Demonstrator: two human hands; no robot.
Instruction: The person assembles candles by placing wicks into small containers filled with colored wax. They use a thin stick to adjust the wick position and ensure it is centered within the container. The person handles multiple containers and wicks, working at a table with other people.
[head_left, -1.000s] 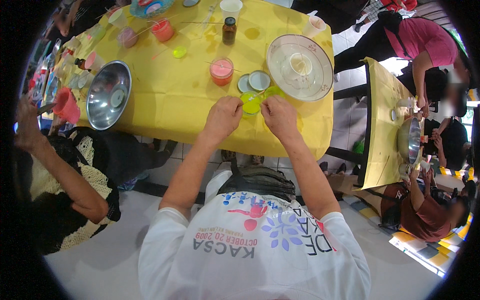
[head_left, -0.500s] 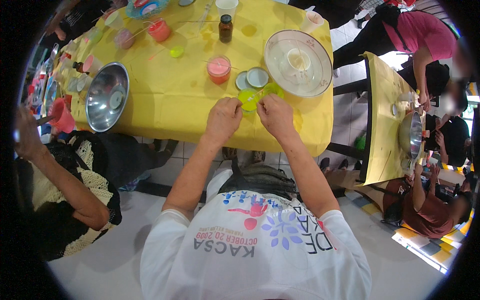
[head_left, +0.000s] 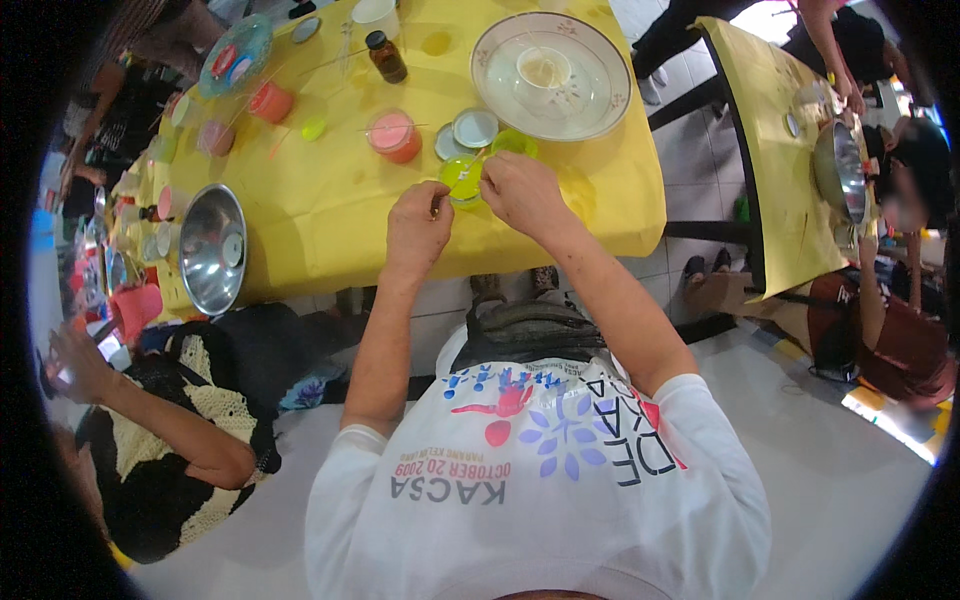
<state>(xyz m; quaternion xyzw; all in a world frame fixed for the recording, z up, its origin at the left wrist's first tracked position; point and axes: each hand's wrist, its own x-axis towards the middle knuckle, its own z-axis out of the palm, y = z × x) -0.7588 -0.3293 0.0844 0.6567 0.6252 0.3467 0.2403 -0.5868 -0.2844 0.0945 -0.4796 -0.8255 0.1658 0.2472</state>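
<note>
Work looks midway: pink jar (head_left: 394, 145) filled, stick (head_left: 421, 126) laid across; green jar (head_left: 462, 182) filled, apparently unfinished.
It sits on the yellow table (head_left: 310, 200) between left hand (head_left: 418, 226) and right hand (head_left: 527, 196), both with fingers pinched; what they grip cannot be told.

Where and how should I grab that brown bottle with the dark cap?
I'd grip the brown bottle around its body, below the cap, coming from the near right: it looks upright and cylindrical, and a white cup stands behind it.
</note>
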